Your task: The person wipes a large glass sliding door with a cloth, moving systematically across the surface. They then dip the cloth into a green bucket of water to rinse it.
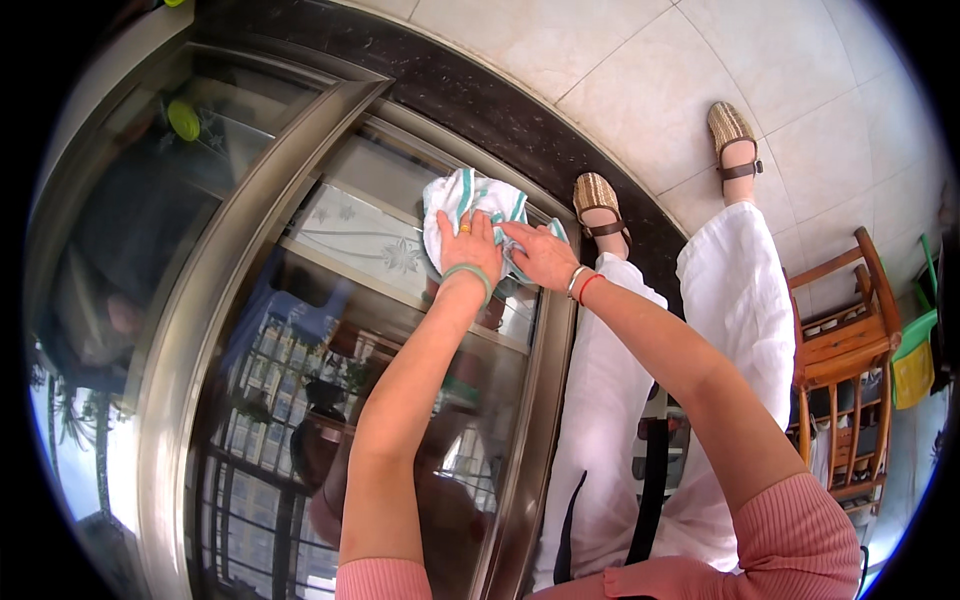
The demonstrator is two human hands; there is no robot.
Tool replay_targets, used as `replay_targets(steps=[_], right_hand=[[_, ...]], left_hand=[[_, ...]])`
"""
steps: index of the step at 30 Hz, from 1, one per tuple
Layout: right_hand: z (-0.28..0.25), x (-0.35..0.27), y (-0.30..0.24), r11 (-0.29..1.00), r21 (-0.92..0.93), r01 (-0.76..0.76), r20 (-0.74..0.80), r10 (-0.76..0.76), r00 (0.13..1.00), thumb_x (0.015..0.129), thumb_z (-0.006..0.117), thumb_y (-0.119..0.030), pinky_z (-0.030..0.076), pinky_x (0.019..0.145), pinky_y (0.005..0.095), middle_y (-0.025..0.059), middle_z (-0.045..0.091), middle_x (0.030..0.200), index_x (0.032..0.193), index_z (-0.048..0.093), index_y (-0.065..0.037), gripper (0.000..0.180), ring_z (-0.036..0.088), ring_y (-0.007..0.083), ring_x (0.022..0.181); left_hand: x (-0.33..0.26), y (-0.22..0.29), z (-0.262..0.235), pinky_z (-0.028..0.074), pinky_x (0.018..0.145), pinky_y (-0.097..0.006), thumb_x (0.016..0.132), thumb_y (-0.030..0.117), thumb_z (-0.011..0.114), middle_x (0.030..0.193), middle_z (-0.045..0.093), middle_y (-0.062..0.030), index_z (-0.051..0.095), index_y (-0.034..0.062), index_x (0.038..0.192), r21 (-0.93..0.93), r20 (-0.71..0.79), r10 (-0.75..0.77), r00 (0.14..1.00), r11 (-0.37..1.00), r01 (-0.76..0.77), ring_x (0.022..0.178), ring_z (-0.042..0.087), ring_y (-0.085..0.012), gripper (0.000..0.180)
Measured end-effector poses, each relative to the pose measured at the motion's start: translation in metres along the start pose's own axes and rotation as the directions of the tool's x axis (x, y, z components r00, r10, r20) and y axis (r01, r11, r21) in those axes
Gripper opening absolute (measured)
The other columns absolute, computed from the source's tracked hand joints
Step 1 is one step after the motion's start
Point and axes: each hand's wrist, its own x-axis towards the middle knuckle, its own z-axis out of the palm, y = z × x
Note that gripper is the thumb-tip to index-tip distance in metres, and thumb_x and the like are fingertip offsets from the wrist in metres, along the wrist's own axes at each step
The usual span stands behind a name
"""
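Pressing a green-striped white cloth [488, 194] against a metal-framed glass panel [270, 420], a person works with both bare hands

The left hand [466, 250] lies palm-down on the cloth, fingers extended and slightly parted, gripping nothing visible; the right hand [545, 258] sits at the cloth's right side, fingers partly bent, whether pinching any fabric impossible to tell. The cloth is bunched toward the panel's upper end, near the metal frame [538, 420] and beside a pale leaf-patterned band [350, 230], with a woven shoe [598, 195] close by
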Motion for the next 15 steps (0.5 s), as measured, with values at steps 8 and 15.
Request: replay_targets(steps=[8, 15], right_hand=[[-0.006, -0.015, -0.019, 0.994, -0.047, 0.101, 0.035, -0.100, 0.994, 0.085, 0.057, -0.013, 0.046, 0.097, 0.0417, 0.0068, 0.055, 0.138, 0.134, 0.054, -0.014, 0.049, 0.056, 0.0339, 0.108], [-0.007, 0.101, -0.134, 0.895, -0.147, 0.421, -0.134, -0.440, 0.888, 0.083, 0.055, -0.008, 0.043, 0.092, 0.0438, 0.0010, 0.058, 0.135, 0.125, 0.063, -0.019, 0.044, 0.054, 0.0304, 0.109]], left_hand=[[-0.023, -0.001, -0.013, 0.009, 0.115, -0.060, 0.097, 0.030, 0.039, 0.154, 0.037, -0.0079, 0.043, 0.0044, 0.144, 0.006, 0.173, -0.001, 0.985, 1.000, 0.000, 0.140, 0.037, -0.0200, 0.053], [-0.039, -0.132, -0.069, 0.021, 0.110, -0.056, 0.099, 0.036, 0.039, 0.155, 0.035, -0.0080, 0.040, 0.0045, 0.146, 0.297, -0.043, -0.285, 0.958, 0.912, 0.284, 0.141, 0.032, -0.0198, 0.056]])
